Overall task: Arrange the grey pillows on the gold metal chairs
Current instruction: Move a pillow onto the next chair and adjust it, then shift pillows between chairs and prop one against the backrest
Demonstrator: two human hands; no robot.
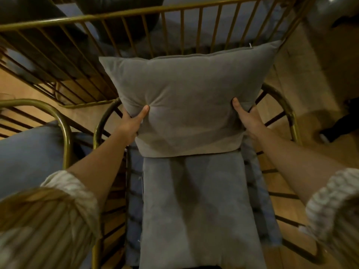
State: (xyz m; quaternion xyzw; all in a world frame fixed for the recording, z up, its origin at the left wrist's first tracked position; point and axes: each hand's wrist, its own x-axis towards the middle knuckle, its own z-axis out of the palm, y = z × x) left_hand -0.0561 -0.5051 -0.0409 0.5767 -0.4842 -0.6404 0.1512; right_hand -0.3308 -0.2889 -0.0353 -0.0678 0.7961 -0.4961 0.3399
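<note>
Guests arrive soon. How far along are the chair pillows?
In hand: both hands, left hand and right hand, press a grey pillow upright against the gold chair back. Left: letting go. The neighbouring chair shows no upright pillow.

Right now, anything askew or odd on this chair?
Nothing damaged. The grey pillow sits slightly tilted, its right top corner higher, and is held by the left hand and right hand against the chair back, so it isn't placed yet.

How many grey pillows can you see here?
1: the grey pillow, held upright against the gold chair back by the left hand and right hand. Others may lie out of view.
</note>
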